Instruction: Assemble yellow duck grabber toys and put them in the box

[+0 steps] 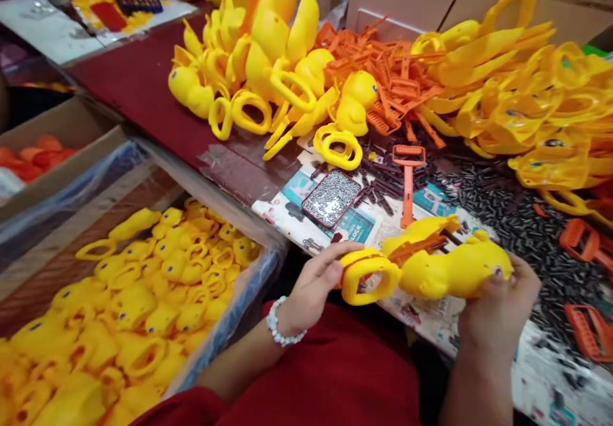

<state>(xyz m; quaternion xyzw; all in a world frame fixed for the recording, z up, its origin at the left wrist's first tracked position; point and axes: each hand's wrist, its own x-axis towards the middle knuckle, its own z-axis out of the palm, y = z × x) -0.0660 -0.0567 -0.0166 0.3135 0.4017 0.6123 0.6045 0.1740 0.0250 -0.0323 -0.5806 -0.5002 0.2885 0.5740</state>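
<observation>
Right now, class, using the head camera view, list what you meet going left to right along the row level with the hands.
box of yellow plastic parts → left hand → yellow plastic duck → right hand → black pins → orange plastic frame

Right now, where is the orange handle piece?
Head view: the orange handle piece lies mid-frame among black pegs, right of the patterned card, just beyond the yellow duck body in the right hand.

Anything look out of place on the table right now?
Yes: a flat rectangular object with a black-and-white pattern and red edge, possibly a phone, lies on the printed paper beyond the left hand. It looks odd among the yellow plastic parts.
</observation>
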